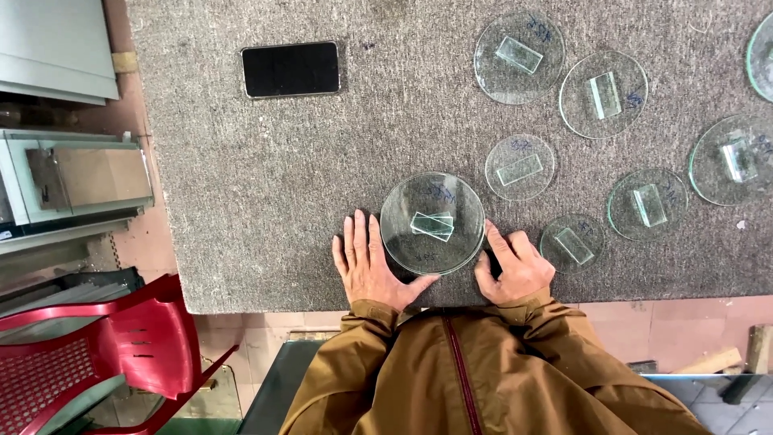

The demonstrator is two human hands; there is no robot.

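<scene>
On grey mat (266, 161) | open left hand (370, 270), right hand (515, 270) flank glass dish (432, 223) | phone (291, 69) apart

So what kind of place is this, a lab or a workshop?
Probably a small workshop. Round glass discs with small glass strips lie on a grey felt-covered table, metal cabinets stand beside it, and a red plastic chair.

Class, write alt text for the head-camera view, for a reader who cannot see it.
Seen from above, a person's left hand and right hand flank a round clear glass disc with a small glass strip on it on a grey felt-covered table. More such discs lie to the right, and a black phone beyond.
</scene>
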